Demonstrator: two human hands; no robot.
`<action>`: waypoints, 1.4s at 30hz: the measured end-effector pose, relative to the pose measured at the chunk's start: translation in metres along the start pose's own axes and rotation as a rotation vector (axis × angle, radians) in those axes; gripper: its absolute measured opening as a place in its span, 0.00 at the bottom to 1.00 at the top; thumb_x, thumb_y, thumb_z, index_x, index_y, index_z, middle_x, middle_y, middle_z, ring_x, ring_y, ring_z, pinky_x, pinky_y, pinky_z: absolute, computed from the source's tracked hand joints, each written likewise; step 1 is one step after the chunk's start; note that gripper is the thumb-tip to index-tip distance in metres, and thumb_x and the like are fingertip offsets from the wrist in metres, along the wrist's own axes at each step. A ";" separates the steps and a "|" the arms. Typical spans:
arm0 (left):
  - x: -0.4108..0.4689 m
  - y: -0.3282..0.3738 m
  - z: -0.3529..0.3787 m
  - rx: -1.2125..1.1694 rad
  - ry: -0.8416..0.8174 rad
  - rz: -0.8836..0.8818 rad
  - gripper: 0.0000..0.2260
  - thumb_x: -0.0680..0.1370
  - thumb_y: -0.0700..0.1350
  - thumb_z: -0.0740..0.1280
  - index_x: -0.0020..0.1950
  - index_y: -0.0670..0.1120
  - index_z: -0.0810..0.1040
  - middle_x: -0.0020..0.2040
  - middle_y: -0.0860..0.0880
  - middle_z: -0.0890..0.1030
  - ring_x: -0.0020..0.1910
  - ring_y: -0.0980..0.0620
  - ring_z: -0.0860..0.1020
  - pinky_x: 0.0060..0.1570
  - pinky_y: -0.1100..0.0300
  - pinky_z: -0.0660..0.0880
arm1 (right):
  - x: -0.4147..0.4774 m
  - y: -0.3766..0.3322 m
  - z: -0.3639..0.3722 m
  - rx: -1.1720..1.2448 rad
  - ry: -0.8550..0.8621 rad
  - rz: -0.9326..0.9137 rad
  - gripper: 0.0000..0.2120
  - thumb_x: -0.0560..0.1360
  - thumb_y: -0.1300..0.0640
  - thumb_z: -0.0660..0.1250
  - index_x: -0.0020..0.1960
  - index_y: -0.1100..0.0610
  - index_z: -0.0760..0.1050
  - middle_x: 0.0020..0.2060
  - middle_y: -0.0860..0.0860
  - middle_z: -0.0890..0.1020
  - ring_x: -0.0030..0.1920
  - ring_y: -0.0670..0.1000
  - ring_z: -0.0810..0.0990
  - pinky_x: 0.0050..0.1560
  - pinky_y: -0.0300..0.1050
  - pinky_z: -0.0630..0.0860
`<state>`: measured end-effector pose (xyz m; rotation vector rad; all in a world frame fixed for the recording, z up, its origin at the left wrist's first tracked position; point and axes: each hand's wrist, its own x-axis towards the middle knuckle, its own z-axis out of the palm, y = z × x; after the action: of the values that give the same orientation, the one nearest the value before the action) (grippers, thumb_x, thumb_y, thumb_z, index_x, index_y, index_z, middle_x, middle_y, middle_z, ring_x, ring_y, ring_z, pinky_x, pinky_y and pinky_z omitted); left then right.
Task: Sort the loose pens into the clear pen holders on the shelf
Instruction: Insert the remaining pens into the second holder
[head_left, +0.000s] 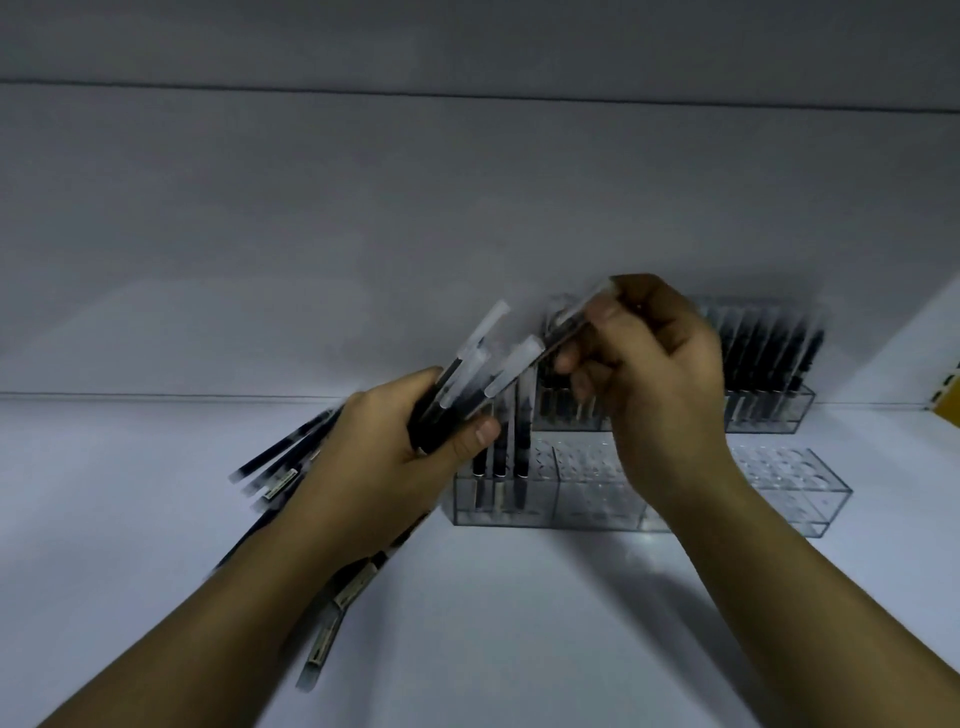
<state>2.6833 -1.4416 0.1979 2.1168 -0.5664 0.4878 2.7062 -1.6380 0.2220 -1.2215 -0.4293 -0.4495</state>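
Note:
My left hand (395, 457) grips a bundle of black pens (470, 364) with frosted clear caps that fan up and to the right. My right hand (649, 374) pinches one pen (576, 317) by its upper part, pulling at the top of the bundle. Just below stands a clear pen holder (597, 499) with a grid of holes; three pens (501, 457) stand in its left end. A second clear holder (769, 410) stands behind it against the wall, full of black pens. Several loose pens (280, 457) lie on the shelf under my left forearm.
The white shelf (519, 623) runs to a grey back wall (363, 234). A white side panel and a yellow box edge (945, 395) close off the far right. More loose pens (332, 618) stretch toward the front beneath my left arm.

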 end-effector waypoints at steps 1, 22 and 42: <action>0.000 -0.001 0.000 0.000 -0.001 -0.009 0.04 0.72 0.63 0.65 0.39 0.66 0.75 0.34 0.63 0.80 0.33 0.60 0.78 0.33 0.68 0.70 | 0.003 -0.002 -0.002 0.028 0.051 0.017 0.03 0.78 0.63 0.67 0.46 0.58 0.75 0.37 0.56 0.84 0.31 0.53 0.80 0.29 0.41 0.72; 0.005 -0.006 0.003 -0.532 0.084 -0.154 0.23 0.80 0.55 0.64 0.49 0.32 0.69 0.27 0.50 0.66 0.23 0.53 0.64 0.22 0.62 0.63 | 0.024 0.011 -0.030 -0.349 0.345 -0.098 0.05 0.82 0.60 0.67 0.52 0.56 0.82 0.34 0.49 0.82 0.33 0.54 0.79 0.37 0.52 0.79; 0.005 0.000 0.000 -0.571 0.127 -0.059 0.21 0.79 0.53 0.64 0.51 0.33 0.70 0.28 0.50 0.67 0.23 0.52 0.64 0.23 0.63 0.64 | 0.006 0.024 -0.018 -0.816 -0.139 -0.285 0.05 0.76 0.62 0.72 0.51 0.56 0.81 0.39 0.43 0.82 0.39 0.46 0.81 0.40 0.29 0.74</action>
<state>2.6876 -1.4428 0.2005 1.5426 -0.4967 0.3689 2.7257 -1.6487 0.2014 -1.9988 -0.5659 -0.8341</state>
